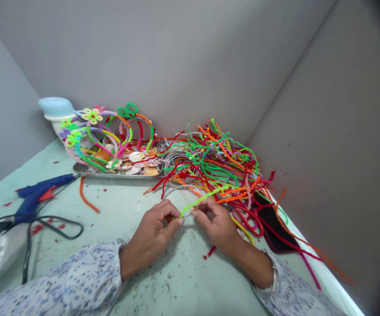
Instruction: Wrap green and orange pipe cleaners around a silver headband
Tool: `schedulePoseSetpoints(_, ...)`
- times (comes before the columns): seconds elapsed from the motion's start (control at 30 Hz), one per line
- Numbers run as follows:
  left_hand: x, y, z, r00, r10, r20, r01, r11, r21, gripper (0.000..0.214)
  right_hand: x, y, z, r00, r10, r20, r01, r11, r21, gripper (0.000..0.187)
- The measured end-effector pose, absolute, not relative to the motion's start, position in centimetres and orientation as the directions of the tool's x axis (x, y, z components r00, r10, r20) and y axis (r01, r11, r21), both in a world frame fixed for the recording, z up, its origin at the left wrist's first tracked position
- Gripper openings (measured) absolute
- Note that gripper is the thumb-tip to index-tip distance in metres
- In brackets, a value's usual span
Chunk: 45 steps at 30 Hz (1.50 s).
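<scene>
A lime-green pipe cleaner point(206, 196) slants up to the right between my hands, over the table. My left hand point(153, 232) pinches its lower end between thumb and forefinger. My right hand point(218, 226) is closed in a pinch close by, with a thin grey wire band point(187, 214) running between both sets of fingertips. The pipe cleaner passes just behind my right forefinger. Part of the band is hidden by my fingers. Beyond my hands lies a tangled heap of coloured pipe cleaners point(219, 158), with several coiled grey wire hoops point(173, 169) at its left side.
A metal tray point(120, 175) at the back holds shells point(137, 156) and several wrapped headbands with flowers point(92, 116). Behind it stands a white container with a blue lid point(56, 106). A blue glue gun point(33, 197) with its cord lies left. A dark flat object point(277, 228) lies right.
</scene>
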State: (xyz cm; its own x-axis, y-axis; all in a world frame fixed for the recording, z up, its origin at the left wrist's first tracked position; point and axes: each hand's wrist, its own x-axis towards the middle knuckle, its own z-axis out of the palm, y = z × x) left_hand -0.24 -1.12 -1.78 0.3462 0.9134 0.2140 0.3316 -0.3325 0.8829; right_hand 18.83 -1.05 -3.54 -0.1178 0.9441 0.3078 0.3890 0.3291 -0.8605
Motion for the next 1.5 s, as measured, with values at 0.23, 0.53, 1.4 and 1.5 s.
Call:
schedulePoseSetpoints(0.23, -0.2, -1.1, -1.7, 0.333, 0.928, 0.166, 0.314, -0.275, 0.909, 0.012, 18.7, -0.9, -3.4, -0.122, 0.933, 0.338, 0.370, 0.359, -0.857, 0.010)
schedulePoseSetpoints(0.53, -0.2, -0.9, -1.6, 0.325, 0.912, 0.251, 0.428, -0.378, 0.821, 0.008, 18.9, -0.9, -3.3, -0.074, 0.963, 0.260, 0.369, 0.269, -0.890, 0.012)
schedulePoseSetpoints(1.4, -0.3, -0.1, -1.5, 0.357, 0.891, 0.281, 0.365, -0.409, 0.836, 0.012, 18.9, -0.8, -3.7, -0.115, 0.969, 0.221, 0.215, 0.241, -0.946, 0.016)
schedulePoseSetpoints(1.5, -0.3, -0.3, -1.6, 0.374, 0.882, 0.287, 0.357, -0.423, 0.833, 0.013, 18.8, -0.9, -3.6, -0.130, 0.963, 0.237, 0.263, 0.263, -0.928, 0.016)
